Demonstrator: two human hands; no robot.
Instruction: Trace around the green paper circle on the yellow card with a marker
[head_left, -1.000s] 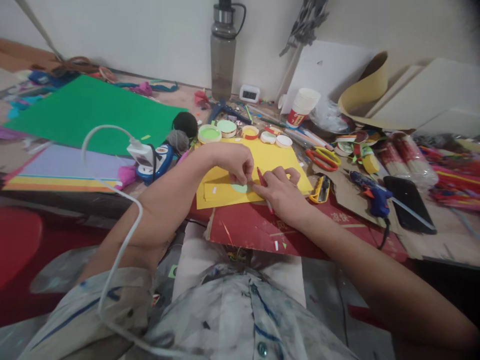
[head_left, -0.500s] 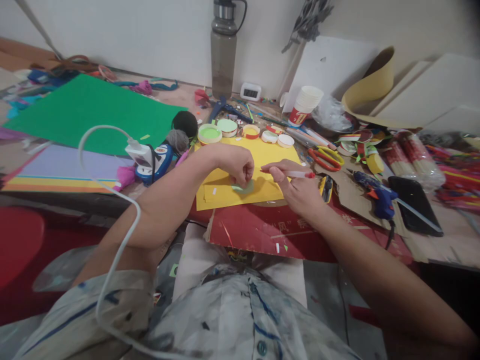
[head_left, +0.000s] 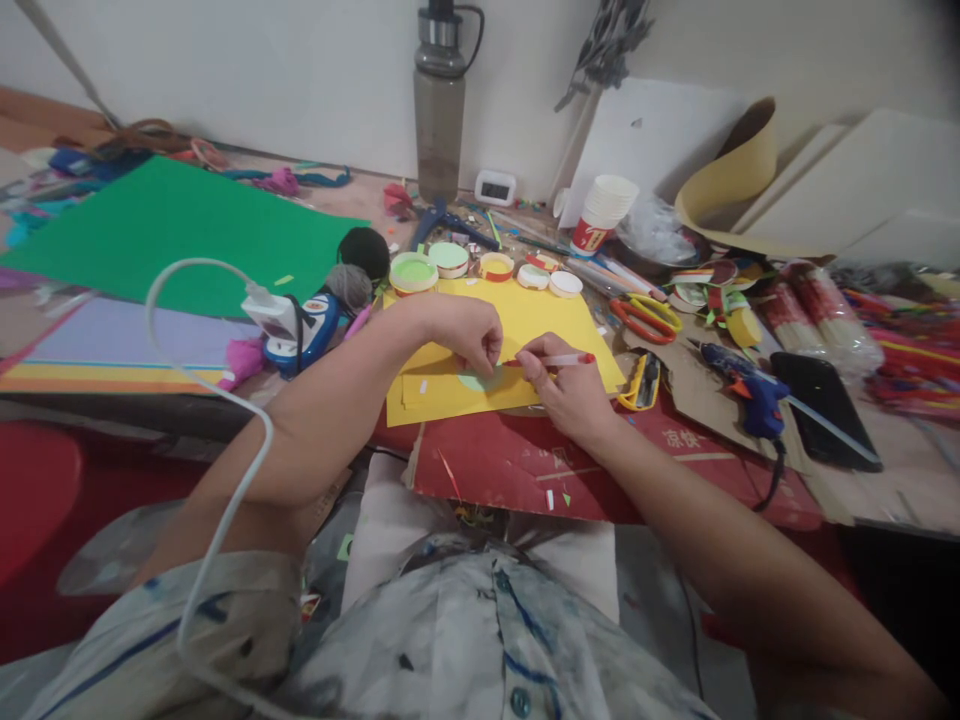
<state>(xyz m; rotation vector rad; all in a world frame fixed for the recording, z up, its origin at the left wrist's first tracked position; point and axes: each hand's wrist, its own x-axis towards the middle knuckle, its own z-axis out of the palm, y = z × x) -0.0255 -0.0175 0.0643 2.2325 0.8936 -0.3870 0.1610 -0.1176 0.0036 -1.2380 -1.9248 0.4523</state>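
A light green paper circle (head_left: 474, 381) lies on yellow paper (head_left: 525, 312) in front of me. My left hand (head_left: 474, 332) is closed, its curled fingers pressing down on the circle and partly covering it. In my right hand (head_left: 566, 385) is a red pen (head_left: 564, 359), gripped between thumb and fingers. The pen's tip points left, close beside the circle and my left fingertips; whether it touches the paper I cannot tell.
Behind the yellow paper stand small round paper cups, one a green cup (head_left: 414, 270). To the right lie a yellow cutter (head_left: 640, 382), scissors (head_left: 646, 318), a blue glue gun (head_left: 750, 392) and a phone (head_left: 825, 410). A white cable (head_left: 259, 450) loops past my left arm.
My right hand has moved left and slightly down, bringing the pen's tip beside the paper circle. The left hand still presses on the circle. The view has shifted slightly.
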